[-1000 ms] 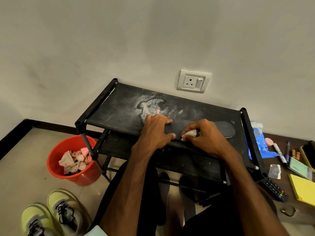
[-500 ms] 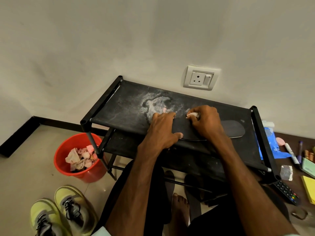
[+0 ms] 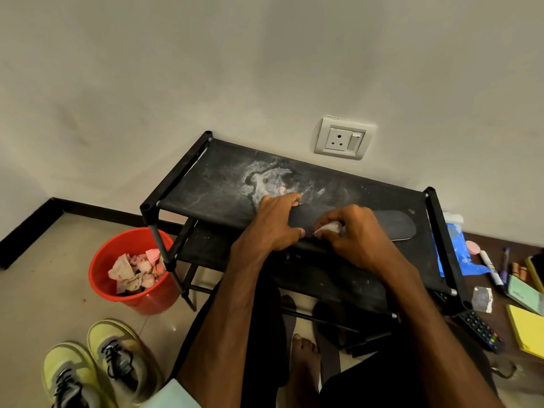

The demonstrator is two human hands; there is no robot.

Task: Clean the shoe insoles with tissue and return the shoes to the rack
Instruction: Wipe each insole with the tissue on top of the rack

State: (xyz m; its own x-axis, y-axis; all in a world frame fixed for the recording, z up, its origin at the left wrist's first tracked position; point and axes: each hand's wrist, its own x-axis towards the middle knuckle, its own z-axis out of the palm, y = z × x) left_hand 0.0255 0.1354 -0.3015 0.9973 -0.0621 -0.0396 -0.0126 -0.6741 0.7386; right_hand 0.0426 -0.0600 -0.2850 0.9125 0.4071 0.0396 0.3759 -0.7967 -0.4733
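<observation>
Shows a black fabric shoe rack (image 3: 223, 184) with a dusty white smear on its top shelf, a red bucket (image 3: 141, 301) of crumpled tissues just left of the rack, and a pair of yellow-green sneakers (image 3: 97, 369) on the floor before its left end. Pins a dark insole (image 3: 394, 225), flat along the front of the rack's top shelf, under the left hand (image 3: 273, 225), fingers spread and pressing down. Curls the right hand (image 3: 353, 234) round a small white tissue wad (image 3: 329, 228), touching the insole near the rack's middle.
</observation>
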